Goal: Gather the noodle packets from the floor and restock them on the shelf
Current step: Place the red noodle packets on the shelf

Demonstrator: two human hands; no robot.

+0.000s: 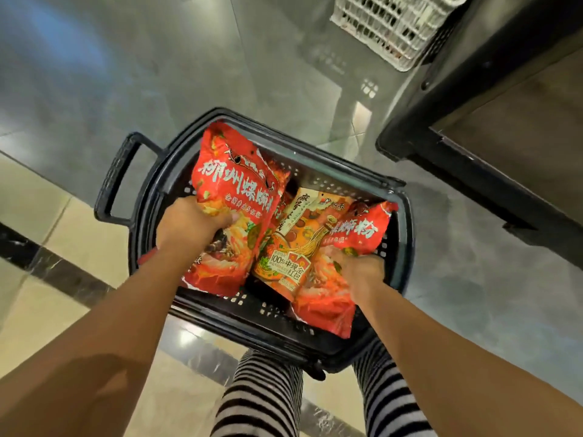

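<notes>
A black plastic basket stands on the floor in front of my legs and holds noodle packets. My left hand grips the left edge of a big red packet with white lettering, which is tilted up above the basket's left side. My right hand grips a second red packet lying at the basket's right. An orange packet lies between the two red ones, partly on top of the right one.
The dark shelf unit with a brown board stands to the right, its base close to the basket's far right corner. A white slatted crate sits on the grey floor at the back. The basket's black handle sticks out to the left.
</notes>
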